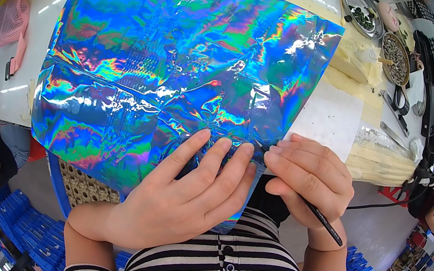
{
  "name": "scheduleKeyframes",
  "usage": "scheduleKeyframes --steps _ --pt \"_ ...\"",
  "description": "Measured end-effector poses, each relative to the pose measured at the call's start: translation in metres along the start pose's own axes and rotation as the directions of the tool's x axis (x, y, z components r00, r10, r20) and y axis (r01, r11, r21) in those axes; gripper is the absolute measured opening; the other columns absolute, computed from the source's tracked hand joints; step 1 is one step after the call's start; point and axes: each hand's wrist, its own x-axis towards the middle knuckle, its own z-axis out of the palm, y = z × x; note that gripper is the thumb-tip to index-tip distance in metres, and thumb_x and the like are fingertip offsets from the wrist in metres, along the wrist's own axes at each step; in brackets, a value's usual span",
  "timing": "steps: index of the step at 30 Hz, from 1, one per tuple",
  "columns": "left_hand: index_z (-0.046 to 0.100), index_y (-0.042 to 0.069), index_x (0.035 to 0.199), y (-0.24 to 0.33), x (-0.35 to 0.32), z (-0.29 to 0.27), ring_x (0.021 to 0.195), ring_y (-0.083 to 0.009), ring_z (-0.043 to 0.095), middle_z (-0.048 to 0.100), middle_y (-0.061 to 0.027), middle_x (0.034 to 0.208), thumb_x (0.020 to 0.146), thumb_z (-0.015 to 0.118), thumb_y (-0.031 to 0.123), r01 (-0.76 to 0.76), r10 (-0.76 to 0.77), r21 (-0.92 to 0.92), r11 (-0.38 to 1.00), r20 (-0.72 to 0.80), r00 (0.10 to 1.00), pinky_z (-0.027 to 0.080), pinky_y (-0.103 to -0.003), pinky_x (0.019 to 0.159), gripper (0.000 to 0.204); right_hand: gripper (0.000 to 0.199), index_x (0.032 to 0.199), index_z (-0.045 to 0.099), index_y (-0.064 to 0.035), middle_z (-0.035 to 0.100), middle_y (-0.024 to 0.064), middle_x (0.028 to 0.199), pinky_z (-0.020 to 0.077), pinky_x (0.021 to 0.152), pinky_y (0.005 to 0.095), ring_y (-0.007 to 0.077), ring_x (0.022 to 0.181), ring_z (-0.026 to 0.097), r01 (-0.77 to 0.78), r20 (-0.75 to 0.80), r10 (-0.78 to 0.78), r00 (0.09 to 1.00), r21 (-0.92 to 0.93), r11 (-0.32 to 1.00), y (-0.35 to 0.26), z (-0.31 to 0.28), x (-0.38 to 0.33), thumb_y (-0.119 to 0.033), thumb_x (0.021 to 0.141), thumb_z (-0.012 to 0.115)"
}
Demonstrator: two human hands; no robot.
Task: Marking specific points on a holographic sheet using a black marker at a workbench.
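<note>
A large, creased holographic film sheet (143, 61), shimmering blue, green and purple, lies over the table and droops past its near edge. My left hand (179, 195) rests flat on the near part of this sheet, fingers spread and pressing down. Beside it, at the sheet's right edge, my right hand (312, 179) pinches a slim black tool that looks like tweezers (325, 223). Its thin tip points left onto the film, close to my left fingertips. Whatever lies under the film is hidden.
At the right are a metal tray (378, 30), a round dish of small pieces (395, 59), a yellow block (348, 62), scissors (401, 102) and white paper (334, 114). A pink basket (11, 20) sits left. Blue crates (32, 225) stand below; other people are at both sides.
</note>
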Motion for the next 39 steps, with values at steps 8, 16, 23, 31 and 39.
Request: scheduleKeyframes --steps 8,16,23,31,39 --pt "0.068 0.003 0.122 0.0 0.0 0.0 0.127 -0.032 0.053 0.059 -0.0161 0.137 0.089 0.054 0.015 0.0 0.0 0.01 1.0 0.009 1.0 0.046 -0.05 0.108 0.038 0.032 0.101 0.077 -0.0047 0.075 0.009 0.092 0.0596 0.088 0.0407 0.0261 0.09 0.073 -0.004 -0.006 0.004 1.0 -0.019 1.0 0.0 0.001 -0.001 -0.032 0.084 0.076" --pt "0.067 0.002 0.124 -0.001 0.0 -0.001 0.127 -0.0322 0.052 0.058 -0.0163 0.138 0.088 0.053 0.014 -0.005 0.005 0.006 1.0 0.007 1.0 0.045 -0.05 0.109 0.04 0.033 0.103 0.076 -0.0045 0.074 0.0096 0.095 0.0602 0.086 0.0389 0.0254 0.09 0.072 -0.024 -0.057 0.03 0.998 0.095 0.995 0.002 -0.001 -0.001 -0.027 0.08 0.08" --pt "0.066 0.002 0.125 0.001 -0.001 -0.005 0.127 -0.0322 0.053 0.058 -0.0165 0.139 0.089 0.053 0.014 0.007 -0.007 -0.001 1.0 0.02 1.0 0.045 -0.05 0.108 0.04 0.039 0.11 0.075 -0.0039 0.072 0.0104 0.097 0.0599 0.085 0.0391 0.028 0.09 0.07 -0.057 -0.135 0.087 0.987 0.213 0.975 0.001 -0.004 -0.008 -0.029 0.08 0.081" --pt "0.065 0.001 0.125 0.001 -0.001 -0.006 0.126 -0.0324 0.054 0.059 -0.0168 0.139 0.086 0.055 0.012 0.01 -0.009 -0.02 1.0 0.037 0.999 0.045 -0.048 0.108 0.042 0.055 0.093 0.067 -0.0008 0.058 0.0056 0.076 0.0536 0.079 0.0357 0.0216 0.073 0.061 -0.068 -0.508 0.145 0.849 0.168 0.983 0.013 -0.014 -0.026 -0.054 0.1 0.052" --pt "0.064 0.0 0.123 -0.001 0.006 -0.009 0.122 -0.0316 0.056 0.056 -0.0207 0.142 0.076 0.057 0.018 -0.009 0.009 -0.01 1.0 0.063 0.998 0.043 -0.048 0.109 0.051 0.082 0.106 0.063 0.0027 0.043 0.0013 0.074 0.0277 0.059 0.0276 0.0123 0.064 0.037 -0.403 -0.474 0.288 0.832 -0.158 0.902 0.026 -0.052 -0.043 -0.076 0.085 0.059"
